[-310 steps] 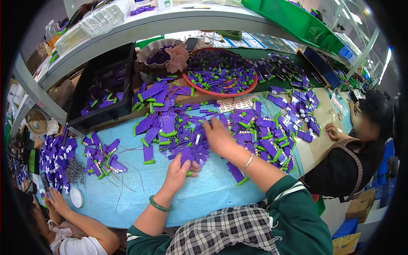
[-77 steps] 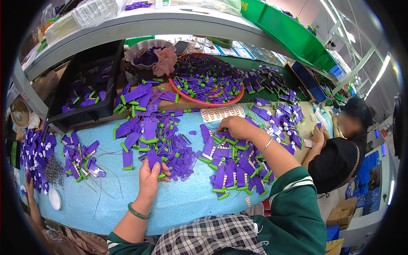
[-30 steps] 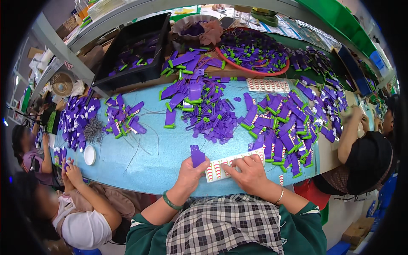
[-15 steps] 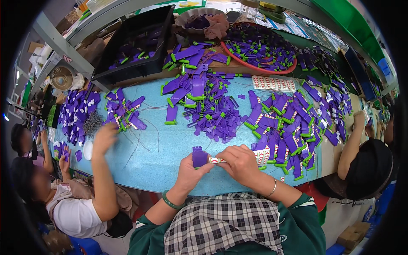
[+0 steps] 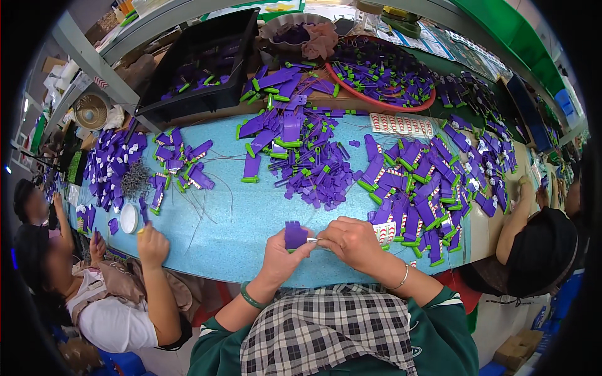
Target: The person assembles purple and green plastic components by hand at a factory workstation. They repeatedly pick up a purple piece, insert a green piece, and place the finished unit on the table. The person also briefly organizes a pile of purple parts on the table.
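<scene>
My left hand (image 5: 280, 255) is closed round a flat purple plastic piece (image 5: 296, 235) with a bit of green at its lower edge. The piece stands up from my fingers in front of my body. Just right of it, my right hand (image 5: 348, 242) pinches a small white sticker strip (image 5: 312, 239), seen nearly edge-on. The fingertips of both hands almost meet there. Beyond my right wrist lies a sheet of red-and-white striped stickers (image 5: 384, 233), partly hidden. A heap of purple and green pieces (image 5: 433, 182), many with striped stickers, spreads to the right of that sheet.
A pile of small purple parts (image 5: 320, 175) lies mid-table on the blue tabletop (image 5: 226, 250). Behind are a black tray (image 5: 200, 106), a red-rimmed basket (image 5: 382, 105) and another sticker sheet (image 5: 401, 124). Co-workers sit on both sides; one has a hand (image 5: 152, 246) near a white bowl (image 5: 128, 218).
The sticker strip between my hands has turned from showing its striped face to nearly edge-on. The left co-worker's hand has drawn back from the pile toward the table edge, holding a purple piece.
</scene>
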`<state>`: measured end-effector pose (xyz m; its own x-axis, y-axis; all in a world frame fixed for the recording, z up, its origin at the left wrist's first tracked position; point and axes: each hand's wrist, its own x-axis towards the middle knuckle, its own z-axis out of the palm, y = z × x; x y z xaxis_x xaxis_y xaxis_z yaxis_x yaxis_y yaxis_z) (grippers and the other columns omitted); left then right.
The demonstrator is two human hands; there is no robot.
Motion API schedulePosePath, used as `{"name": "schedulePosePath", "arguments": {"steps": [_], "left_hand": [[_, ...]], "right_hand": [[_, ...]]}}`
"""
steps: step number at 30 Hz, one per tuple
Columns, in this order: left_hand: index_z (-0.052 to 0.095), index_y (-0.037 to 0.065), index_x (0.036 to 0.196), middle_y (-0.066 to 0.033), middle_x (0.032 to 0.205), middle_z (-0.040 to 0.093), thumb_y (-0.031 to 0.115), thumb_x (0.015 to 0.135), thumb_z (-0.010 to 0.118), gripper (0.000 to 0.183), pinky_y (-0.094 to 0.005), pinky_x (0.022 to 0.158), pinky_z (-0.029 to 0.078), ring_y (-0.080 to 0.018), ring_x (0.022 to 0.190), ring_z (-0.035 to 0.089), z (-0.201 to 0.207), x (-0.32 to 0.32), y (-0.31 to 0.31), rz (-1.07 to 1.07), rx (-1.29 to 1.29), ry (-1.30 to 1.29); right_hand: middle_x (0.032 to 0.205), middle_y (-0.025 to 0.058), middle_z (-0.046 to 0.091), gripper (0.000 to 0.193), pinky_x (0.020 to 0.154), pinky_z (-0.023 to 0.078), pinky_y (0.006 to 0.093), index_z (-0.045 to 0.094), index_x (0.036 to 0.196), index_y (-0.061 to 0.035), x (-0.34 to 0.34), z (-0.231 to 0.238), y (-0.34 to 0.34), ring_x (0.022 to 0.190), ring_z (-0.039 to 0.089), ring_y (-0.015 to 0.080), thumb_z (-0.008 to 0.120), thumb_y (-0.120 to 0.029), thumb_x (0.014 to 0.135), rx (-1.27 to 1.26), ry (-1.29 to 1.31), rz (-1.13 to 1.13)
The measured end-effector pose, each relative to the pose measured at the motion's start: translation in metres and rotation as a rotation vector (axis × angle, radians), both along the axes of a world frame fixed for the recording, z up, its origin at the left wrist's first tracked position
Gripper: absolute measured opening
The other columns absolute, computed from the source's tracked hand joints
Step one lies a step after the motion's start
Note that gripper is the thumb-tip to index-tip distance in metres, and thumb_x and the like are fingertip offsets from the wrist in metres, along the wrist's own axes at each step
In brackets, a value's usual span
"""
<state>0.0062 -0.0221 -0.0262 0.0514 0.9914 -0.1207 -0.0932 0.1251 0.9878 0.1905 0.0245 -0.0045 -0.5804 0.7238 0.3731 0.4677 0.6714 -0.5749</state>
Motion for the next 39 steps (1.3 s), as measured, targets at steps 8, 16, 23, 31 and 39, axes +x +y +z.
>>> {"name": "schedulePosePath", "arguments": {"steps": [8, 16, 23, 31, 39], "left_hand": [[0.063, 0.000, 0.083, -0.0025, 0.078, 0.060, 0.001, 0.082, 0.068, 0.006, -0.0226, 0.061, 0.046, -0.0084, 0.069, 0.057, -0.002, 0.000, -0.003, 0.077, 0.038, -0.048], [0.063, 0.001, 0.082, -0.0014, 0.075, 0.062, 0.001, 0.080, 0.069, 0.006, -0.0237, 0.061, 0.046, -0.0083, 0.067, 0.057, -0.007, -0.018, -0.006, 0.209, -0.003, -0.068], [0.065, 0.000, 0.089, -0.0028, 0.077, 0.065, 0.007, 0.084, 0.066, 0.008, -0.0236, 0.059, 0.048, -0.0077, 0.064, 0.058, -0.016, -0.031, -0.001, 0.045, -0.150, 0.047], [0.065, -0.003, 0.097, -0.0082, 0.087, 0.068, 0.008, 0.090, 0.061, 0.013, -0.0275, 0.062, 0.053, -0.0138, 0.072, 0.064, -0.014, -0.018, -0.010, -0.061, -0.198, -0.223], [0.066, -0.003, 0.096, -0.0073, 0.088, 0.067, 0.012, 0.091, 0.062, 0.016, -0.0256, 0.063, 0.054, -0.0134, 0.073, 0.063, -0.007, -0.015, -0.015, -0.020, -0.317, -0.406]], "right_hand": [[0.064, 0.0051, 0.059, 0.017, 0.051, 0.047, 0.0355, 0.062, 0.072, -0.0085, 0.012, 0.005, 0.002, 0.058, 0.060, 0.0229, 0.074, -0.020, 0.073, 0.099, -0.052, 0.006], [0.057, 0.0072, 0.056, 0.023, 0.047, 0.044, 0.0380, 0.059, 0.065, -0.0089, 0.091, 0.026, 0.003, 0.050, 0.058, 0.0260, 0.075, -0.024, 0.072, -0.048, -0.404, -0.089], [0.070, 0.0069, 0.060, 0.019, 0.056, 0.046, 0.0366, 0.065, 0.077, -0.0087, 0.072, 0.051, 0.011, 0.066, 0.059, 0.0255, 0.077, -0.017, 0.066, 0.107, -0.301, -0.098], [0.082, 0.0023, 0.060, 0.018, 0.069, 0.043, 0.0361, 0.065, 0.086, -0.0101, -0.020, 0.018, 0.000, 0.079, 0.057, 0.0225, 0.074, -0.012, 0.071, -0.069, -0.019, 0.046], [0.084, 0.0040, 0.061, 0.015, 0.069, 0.047, 0.0354, 0.063, 0.082, -0.0079, -0.020, 0.006, -0.002, 0.080, 0.058, 0.0248, 0.073, -0.009, 0.070, -0.033, 0.092, 0.136]]}}
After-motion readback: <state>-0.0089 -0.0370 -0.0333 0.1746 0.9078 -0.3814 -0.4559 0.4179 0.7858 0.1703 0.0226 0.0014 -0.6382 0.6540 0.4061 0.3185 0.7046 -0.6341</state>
